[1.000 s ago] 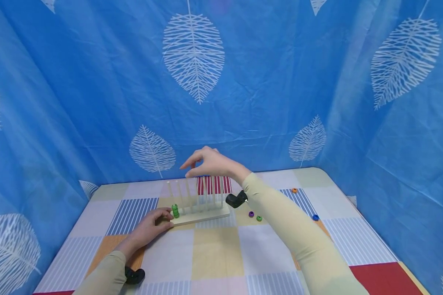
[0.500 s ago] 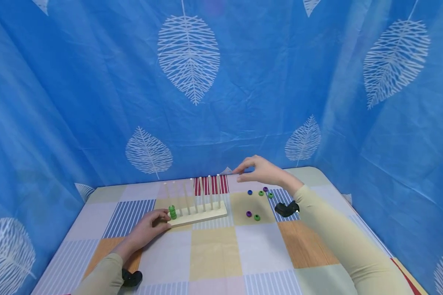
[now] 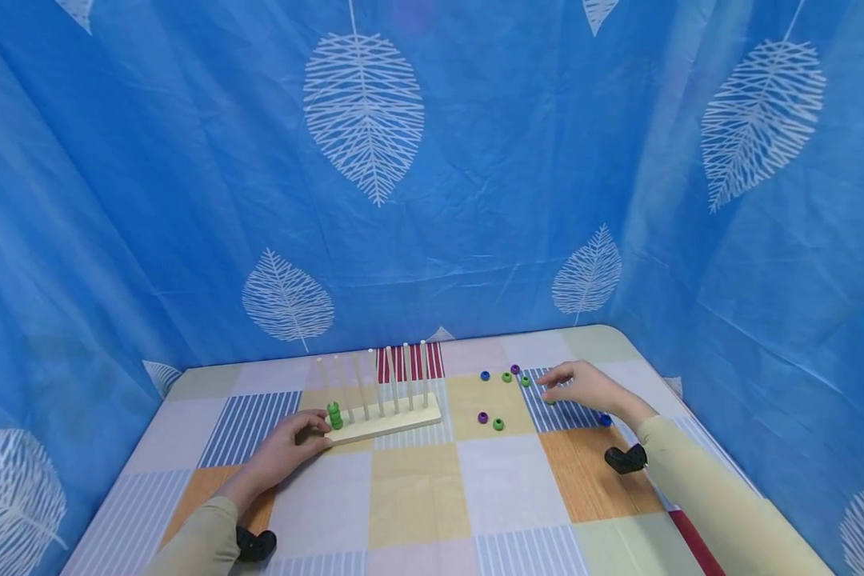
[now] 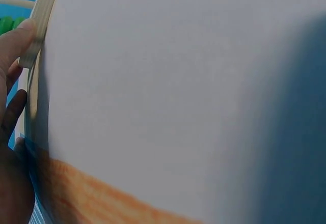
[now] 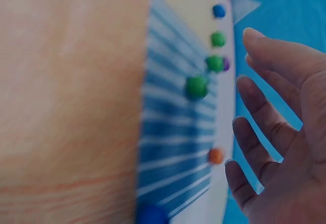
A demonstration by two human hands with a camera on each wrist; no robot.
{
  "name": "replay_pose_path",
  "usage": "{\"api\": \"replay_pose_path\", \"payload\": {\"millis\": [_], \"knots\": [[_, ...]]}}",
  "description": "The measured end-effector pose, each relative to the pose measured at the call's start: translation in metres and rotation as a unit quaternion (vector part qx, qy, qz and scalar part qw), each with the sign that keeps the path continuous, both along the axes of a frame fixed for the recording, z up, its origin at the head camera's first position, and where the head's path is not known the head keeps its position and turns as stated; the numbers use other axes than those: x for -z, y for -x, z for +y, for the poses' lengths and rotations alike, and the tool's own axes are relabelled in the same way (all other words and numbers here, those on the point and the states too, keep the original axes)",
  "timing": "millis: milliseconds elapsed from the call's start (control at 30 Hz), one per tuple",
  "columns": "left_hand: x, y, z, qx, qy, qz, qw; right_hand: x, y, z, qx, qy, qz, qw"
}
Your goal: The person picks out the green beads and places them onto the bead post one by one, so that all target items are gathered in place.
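Note:
A pale wooden peg rack (image 3: 385, 422) with a row of upright pegs stands left of the table's middle. On its leftmost peg sits a stack of green beads (image 3: 334, 416). My left hand (image 3: 291, 448) grips the rack's left end; in the left wrist view the thumb (image 4: 23, 35) lies against the wooden base. Farther right, my right hand (image 3: 583, 386) hovers with fingers spread and nothing between them. Just below its fingertips is a green bead (image 3: 550, 402), partly hidden in the head view. The right wrist view shows this green bead (image 5: 196, 87) apart from the fingers.
Loose beads lie right of the rack: purple (image 3: 482, 418), green (image 3: 499, 425), blue (image 3: 486, 375) and several more. Another blue bead (image 3: 605, 419) lies below the right wrist, and an orange bead (image 5: 216, 156) shows in the right wrist view. A blue curtain (image 3: 432, 240) encloses the table's back and sides.
My right hand has moved from above the pegs rightward and down to the scattered beads. My left hand stays on the rack's end. The head view has shifted slightly.

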State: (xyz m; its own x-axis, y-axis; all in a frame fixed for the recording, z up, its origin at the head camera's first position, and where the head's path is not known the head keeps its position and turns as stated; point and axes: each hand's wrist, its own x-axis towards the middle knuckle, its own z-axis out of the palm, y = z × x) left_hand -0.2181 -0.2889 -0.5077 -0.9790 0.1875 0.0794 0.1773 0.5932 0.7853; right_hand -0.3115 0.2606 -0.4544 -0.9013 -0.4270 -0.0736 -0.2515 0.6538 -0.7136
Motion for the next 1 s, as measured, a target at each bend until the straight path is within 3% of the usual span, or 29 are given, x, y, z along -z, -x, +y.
{"api": "replay_pose_path", "payload": {"millis": [367, 1000], "knots": [[-0.002, -0.002, 0.003, -0.007, -0.003, -0.014, 0.9999, 0.027, 0.002, 0.018, 0.073, -0.032, -0.017, 0.9967], [-0.003, -0.002, 0.003, -0.016, 0.007, -0.023, 0.9996, 0.035, 0.006, 0.016, 0.098, -0.051, -0.025, 0.9936]]}}
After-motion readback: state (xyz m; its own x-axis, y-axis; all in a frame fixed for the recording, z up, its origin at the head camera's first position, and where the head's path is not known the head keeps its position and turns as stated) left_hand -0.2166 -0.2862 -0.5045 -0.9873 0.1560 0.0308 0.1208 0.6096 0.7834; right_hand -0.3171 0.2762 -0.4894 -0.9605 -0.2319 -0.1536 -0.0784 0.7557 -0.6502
